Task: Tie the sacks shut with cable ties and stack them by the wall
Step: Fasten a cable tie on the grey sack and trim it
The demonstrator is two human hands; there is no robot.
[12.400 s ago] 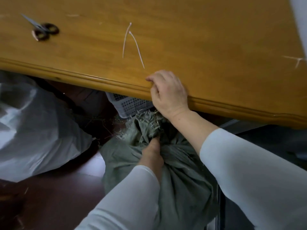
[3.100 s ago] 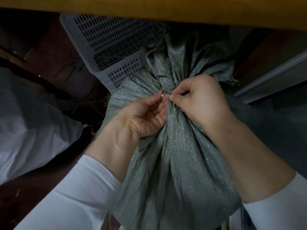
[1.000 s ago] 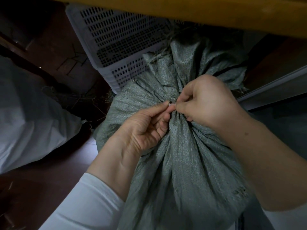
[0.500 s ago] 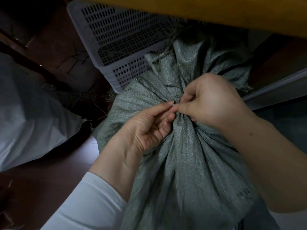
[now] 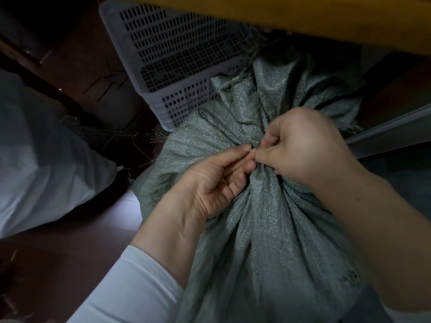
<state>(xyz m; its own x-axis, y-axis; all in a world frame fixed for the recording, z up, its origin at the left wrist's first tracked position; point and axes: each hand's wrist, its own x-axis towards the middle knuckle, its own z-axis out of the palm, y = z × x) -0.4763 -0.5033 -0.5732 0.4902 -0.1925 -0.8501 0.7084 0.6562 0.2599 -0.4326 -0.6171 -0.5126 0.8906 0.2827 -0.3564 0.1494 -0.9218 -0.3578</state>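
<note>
A grey-green woven sack point(image 5: 268, 241) stands on the floor under the table, its mouth gathered into a neck. My left hand point(image 5: 214, 183) and my right hand point(image 5: 300, 145) meet at that neck, fingertips pinched together on a thin pale cable tie point(image 5: 252, 150), of which only a tiny bit shows between the fingers. The rest of the tie is hidden in the folds and behind my fingers. The loose frayed top of the sack point(image 5: 279, 78) fans out above my hands.
A white perforated plastic crate point(image 5: 177, 66) sits just behind the sack. A pale white sack point(image 5: 42, 159) lies on the dark floor at left. The yellow table edge point(image 5: 303, 12) overhangs the top of the view. Straw bits litter the floor.
Since the oldest frame my right hand left the table and joined the left at the sack's neck. Over the last second both hands stay pinched there, barely shifting.
</note>
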